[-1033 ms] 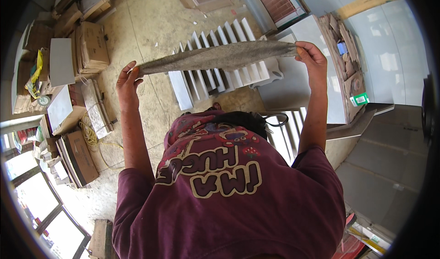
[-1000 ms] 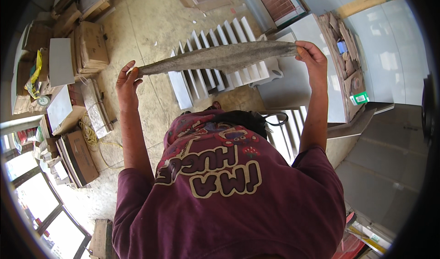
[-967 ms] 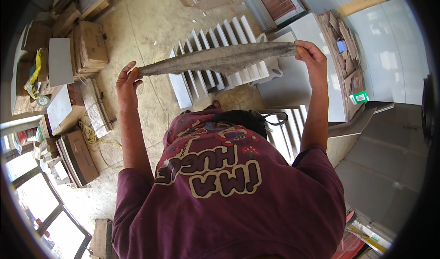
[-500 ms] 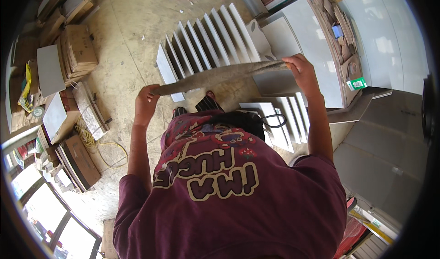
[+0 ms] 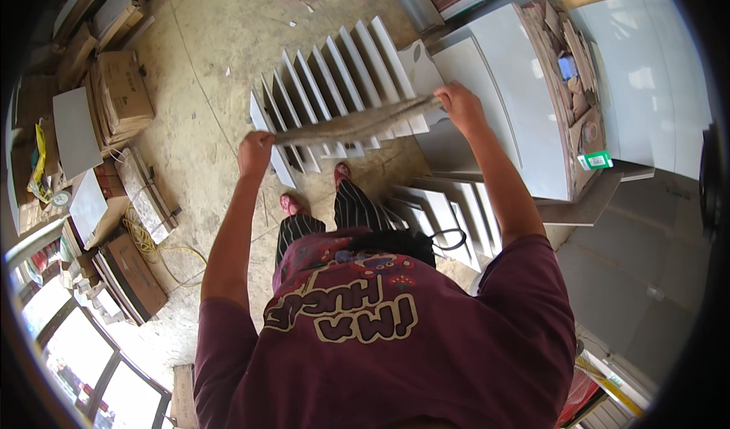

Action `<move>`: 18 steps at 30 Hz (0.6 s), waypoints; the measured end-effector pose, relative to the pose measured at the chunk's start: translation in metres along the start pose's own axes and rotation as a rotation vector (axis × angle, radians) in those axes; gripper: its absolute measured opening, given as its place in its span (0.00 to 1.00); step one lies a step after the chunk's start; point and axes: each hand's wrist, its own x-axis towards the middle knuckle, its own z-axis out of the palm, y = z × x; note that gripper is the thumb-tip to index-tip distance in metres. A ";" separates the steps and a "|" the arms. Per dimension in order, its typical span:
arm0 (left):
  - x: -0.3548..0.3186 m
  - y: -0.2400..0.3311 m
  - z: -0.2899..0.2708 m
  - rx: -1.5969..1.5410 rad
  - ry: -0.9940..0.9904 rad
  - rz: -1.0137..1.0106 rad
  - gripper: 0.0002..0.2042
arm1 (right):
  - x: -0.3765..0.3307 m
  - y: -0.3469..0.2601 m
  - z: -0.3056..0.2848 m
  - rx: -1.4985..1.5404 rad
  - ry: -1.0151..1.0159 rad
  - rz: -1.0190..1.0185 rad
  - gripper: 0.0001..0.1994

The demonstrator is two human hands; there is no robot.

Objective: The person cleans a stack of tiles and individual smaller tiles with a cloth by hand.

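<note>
A long grey-brown cloth point(image 5: 353, 127) hangs stretched between my two hands in front of my body. My left hand point(image 5: 256, 154) is closed on its left end, and my right hand point(image 5: 461, 107) pinches the other end, a little farther from me. Behind the cloth, several thin pale panels point(image 5: 300, 75) stand on edge in a slanted row, their near ends partly hidden by it. Whether the cloth touches them I cannot tell.
More upright panels point(image 5: 449, 201) stand near my right leg. At right is a large grey board stack point(image 5: 494, 87) with cardboard scraps. Cardboard boxes point(image 5: 122, 87) and a yellow cable point(image 5: 144, 235) lie at left. My red shoes point(image 5: 342, 173) are on the concrete floor.
My hands have come closer together, the right one moving left and the left one moving right. The cloth spans less width. More of my legs and shoes shows.
</note>
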 end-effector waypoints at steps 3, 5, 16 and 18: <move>0.066 0.012 0.009 0.005 0.127 -0.045 0.09 | 0.067 0.011 0.015 0.098 0.145 -0.023 0.04; 0.101 0.024 0.010 -0.042 0.206 -0.090 0.09 | 0.107 0.008 0.016 0.168 0.248 -0.011 0.05; 0.158 0.024 0.137 -0.036 -0.042 -0.168 0.17 | 0.182 0.088 0.108 0.211 0.279 0.240 0.06; 0.145 0.008 0.163 -0.055 -0.117 -0.208 0.18 | 0.163 0.096 0.125 0.223 0.224 0.300 0.06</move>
